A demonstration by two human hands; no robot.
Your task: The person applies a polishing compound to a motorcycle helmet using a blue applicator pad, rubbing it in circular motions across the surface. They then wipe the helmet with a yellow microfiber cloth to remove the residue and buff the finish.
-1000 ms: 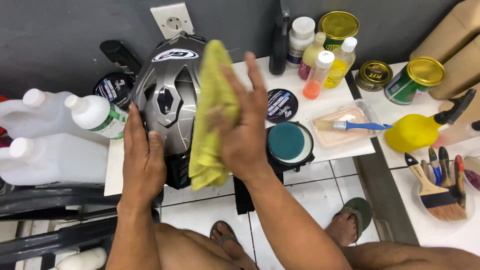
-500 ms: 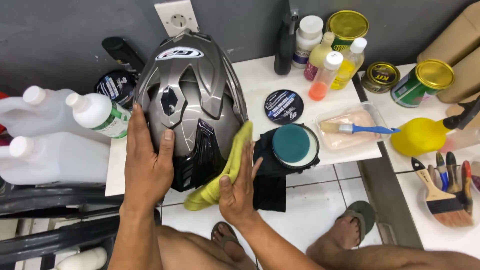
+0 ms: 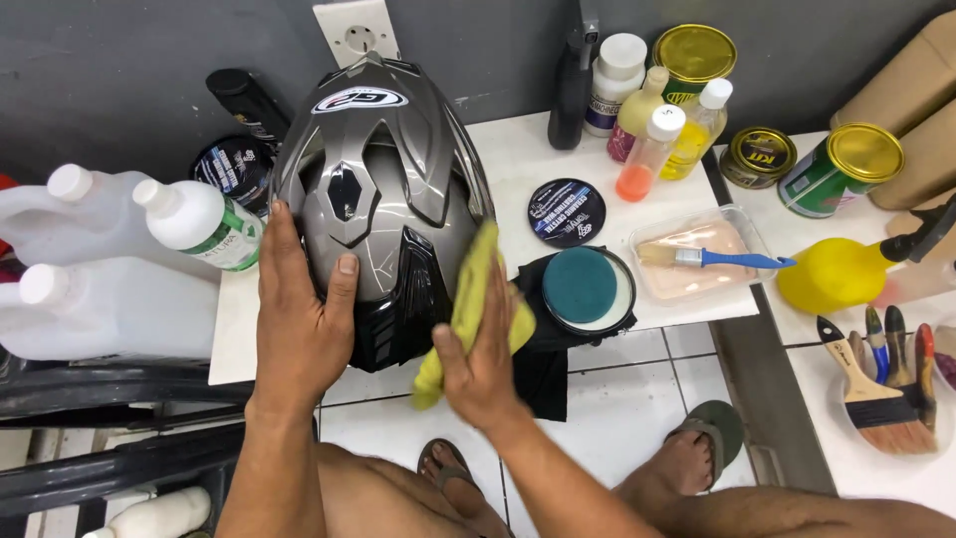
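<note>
A grey and black motorcycle helmet (image 3: 383,189) stands on a white board (image 3: 518,159). My left hand (image 3: 299,319) lies flat against the helmet's left side and steadies it. My right hand (image 3: 483,349) presses a yellow cloth (image 3: 470,299) against the helmet's lower right side, fingers spread over the cloth. A round teal applicator pad (image 3: 581,286) rests on a black cloth just right of my right hand.
White plastic jugs (image 3: 80,289) and a green-labelled bottle (image 3: 204,224) stand at the left. Bottles (image 3: 647,110), tins (image 3: 841,164), a black round tin (image 3: 566,211), a clear tray with a blue brush (image 3: 702,259), a yellow spray bottle (image 3: 846,271) and paintbrushes (image 3: 876,389) lie at the right.
My right hand and the yellow cloth swept from the helmet's top down its right side, then came back up a little against the lower right. My left hand stayed in place.
</note>
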